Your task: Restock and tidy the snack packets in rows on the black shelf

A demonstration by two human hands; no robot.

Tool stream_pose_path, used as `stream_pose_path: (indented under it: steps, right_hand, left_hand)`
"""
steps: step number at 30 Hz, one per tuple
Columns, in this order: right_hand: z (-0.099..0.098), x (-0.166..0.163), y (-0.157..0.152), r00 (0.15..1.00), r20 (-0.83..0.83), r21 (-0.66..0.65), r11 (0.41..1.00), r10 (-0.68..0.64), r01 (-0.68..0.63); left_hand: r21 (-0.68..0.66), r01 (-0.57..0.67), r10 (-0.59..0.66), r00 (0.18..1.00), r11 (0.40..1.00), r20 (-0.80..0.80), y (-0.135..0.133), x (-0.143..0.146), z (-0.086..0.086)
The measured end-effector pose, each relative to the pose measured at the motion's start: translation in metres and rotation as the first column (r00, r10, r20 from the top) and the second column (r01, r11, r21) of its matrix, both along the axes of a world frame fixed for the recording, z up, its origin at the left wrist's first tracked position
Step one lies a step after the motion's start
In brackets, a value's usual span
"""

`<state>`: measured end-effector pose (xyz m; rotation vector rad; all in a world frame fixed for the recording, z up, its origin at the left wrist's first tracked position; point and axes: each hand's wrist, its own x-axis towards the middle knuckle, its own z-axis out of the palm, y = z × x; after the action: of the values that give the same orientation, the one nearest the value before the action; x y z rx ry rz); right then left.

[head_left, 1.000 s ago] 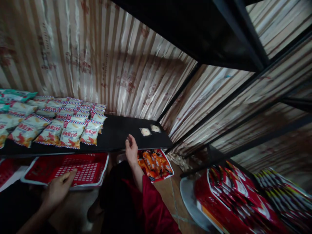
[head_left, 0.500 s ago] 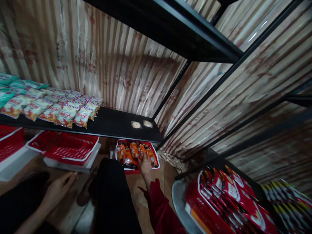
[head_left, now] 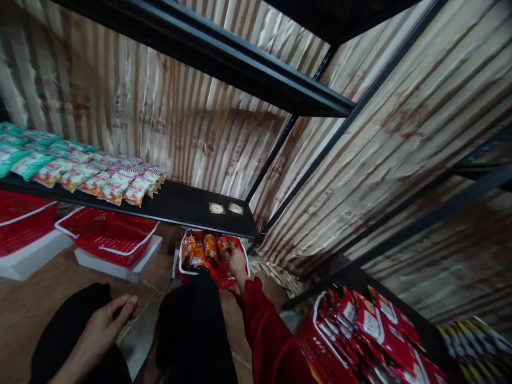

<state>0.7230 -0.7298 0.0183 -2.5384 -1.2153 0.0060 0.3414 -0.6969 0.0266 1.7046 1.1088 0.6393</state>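
My right hand [head_left: 235, 260] reaches into a small red basket [head_left: 245, 250] on the floor, under the low black shelf. Its fingers are closed on one end of an orange snack bag [head_left: 223, 244]; the fingertips are partly hidden. More orange packets [head_left: 198, 260] with dark ends lie in the left part of that basket. Over my left knee rests my left hand [head_left: 110, 317], its fingers curled in towards the thumb, with nothing visible in them.
Rows of white snack bags [head_left: 114, 184] and teal bags [head_left: 32, 162] lie on the low shelf [head_left: 180, 200], with two round discs [head_left: 216, 208] near its right end. Red baskets [head_left: 120, 237] stand below on the left. A basket of red packets [head_left: 368, 325] is at right. A shelf board [head_left: 240, 69] overhangs.
My view has shifted. The orange bag near the basket's right end no longer shows there, and red basket floor shows beside my right hand. My left hand has come nearer my knee.
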Motion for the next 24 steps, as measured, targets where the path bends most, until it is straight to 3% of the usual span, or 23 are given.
stream_pose_path:
  steps: [3, 7, 17, 24]
  right_hand:
    - [0.012, 0.0, -0.002, 1.0, 0.009, -0.021, 1.0, 0.013, -0.013]
    - [0.013, -0.009, -0.007, 0.999, 0.012, -0.07, 0.996, 0.052, -0.051]
    - [-0.017, -0.025, -0.034, 0.991, -0.034, -0.141, 0.981, 0.133, -0.136]
    - [-0.029, -0.02, -0.041, 0.99, -0.077, -0.124, 0.984, 0.116, -0.125]
  left_hand:
    - [-0.009, 0.058, -0.057, 0.998, 0.998, 0.022, -0.01, 0.016, -0.003]
    - [-0.07, 0.161, -0.157, 0.986, 0.984, 0.06, -0.018, 0.05, -0.005]
    - [0.02, 0.439, -0.44, 0.897, 0.898, 0.052, -0.025, 0.147, 0.027]
    - [0.011, 0.586, -0.585, 0.81, 0.81, -0.043, -0.018, 0.167, 0.026]
